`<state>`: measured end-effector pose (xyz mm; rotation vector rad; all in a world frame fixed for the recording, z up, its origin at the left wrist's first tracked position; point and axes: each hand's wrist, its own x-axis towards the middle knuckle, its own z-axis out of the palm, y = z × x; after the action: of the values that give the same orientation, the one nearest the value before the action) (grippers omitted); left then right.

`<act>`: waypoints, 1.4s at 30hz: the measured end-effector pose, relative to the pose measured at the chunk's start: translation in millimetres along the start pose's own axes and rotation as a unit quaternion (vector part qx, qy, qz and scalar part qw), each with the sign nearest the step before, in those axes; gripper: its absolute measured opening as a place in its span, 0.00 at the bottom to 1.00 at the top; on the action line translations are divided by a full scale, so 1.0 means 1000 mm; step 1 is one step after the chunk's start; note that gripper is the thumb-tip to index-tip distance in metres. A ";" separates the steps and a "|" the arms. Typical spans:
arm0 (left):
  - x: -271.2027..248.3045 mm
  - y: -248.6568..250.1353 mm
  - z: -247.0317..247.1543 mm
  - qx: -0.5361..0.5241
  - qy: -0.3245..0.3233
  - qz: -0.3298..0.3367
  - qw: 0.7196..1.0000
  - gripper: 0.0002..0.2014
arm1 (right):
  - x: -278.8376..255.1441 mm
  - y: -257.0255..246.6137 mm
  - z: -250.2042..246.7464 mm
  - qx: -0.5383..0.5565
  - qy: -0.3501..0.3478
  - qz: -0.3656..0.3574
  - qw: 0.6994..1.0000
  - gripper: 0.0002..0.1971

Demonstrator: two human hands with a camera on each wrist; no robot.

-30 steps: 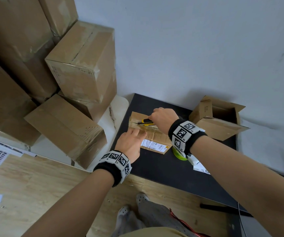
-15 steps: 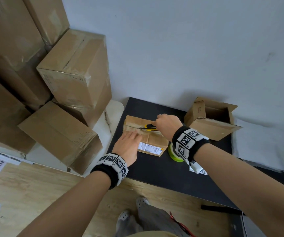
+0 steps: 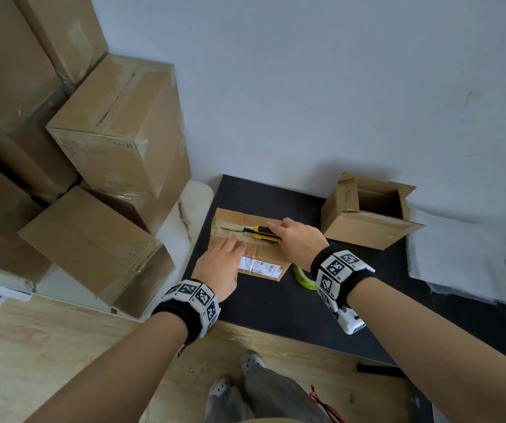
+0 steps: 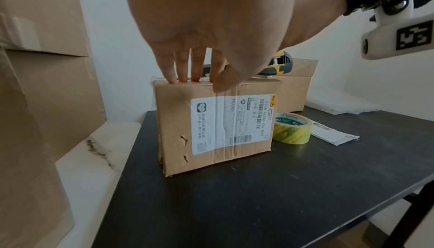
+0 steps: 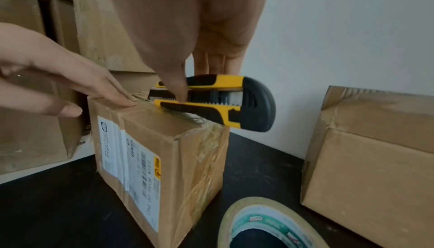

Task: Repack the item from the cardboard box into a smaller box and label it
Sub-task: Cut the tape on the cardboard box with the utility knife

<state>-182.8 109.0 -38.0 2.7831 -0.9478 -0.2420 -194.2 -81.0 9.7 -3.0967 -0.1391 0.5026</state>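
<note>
A taped cardboard box [image 3: 262, 254] [image 4: 211, 127] [image 5: 159, 159] with a white shipping label stands on the black table [image 3: 276, 300]. My left hand [image 3: 219, 265] [image 4: 192, 62] lies flat on the box's top near its left end, fingers straight. My right hand [image 3: 299, 242] [image 5: 187, 62] grips a yellow-and-black utility knife [image 3: 260, 232] [image 5: 216, 101] [image 4: 279, 64], whose blade lies along the taped seam on top. An open smaller box [image 3: 367, 218] [image 5: 375, 159] stands to the right by the wall. A loose label slip [image 4: 333, 133] lies beside the tape roll.
A roll of yellowish tape [image 3: 303, 277] [image 4: 291, 130] [image 5: 270, 224] lies just right of the box. Large cartons [image 3: 102, 178] are stacked at the left. White foam sheet [image 3: 459, 257] lies at the right. My feet [image 3: 245, 377] are on the wood floor below.
My right hand has drawn the knife rightward along the top seam, from near the left end toward the middle. The left hand stays pressed on the box.
</note>
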 end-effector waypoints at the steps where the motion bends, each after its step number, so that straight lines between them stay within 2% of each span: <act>1: 0.000 0.000 0.000 0.000 -0.003 0.000 1.000 0.30 | -0.002 0.002 0.000 0.005 -0.001 -0.003 1.000 0.27; 7: -0.001 -0.001 -0.001 -0.001 -0.005 0.003 1.000 0.30 | -0.007 0.002 -0.015 -0.040 0.001 -0.048 0.998 0.31; 14: -0.002 0.001 -0.004 0.019 -0.016 0.017 1.000 0.31 | -0.008 -0.013 -0.035 -0.129 0.017 -0.082 0.988 0.24; 36: 0.001 0.004 -0.008 0.074 -0.066 0.020 0.995 0.35 | -0.027 -0.021 -0.051 -0.168 -0.019 -0.029 0.985 0.20; 42: 0.004 0.002 -0.006 0.077 -0.061 0.020 0.995 0.33 | -0.033 -0.005 -0.047 -0.169 -0.036 0.001 0.985 0.25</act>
<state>-179.9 105.3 -32.1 2.9130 -1.0925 -0.3495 -211.4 -78.6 65.1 -3.4085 -0.2456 0.6539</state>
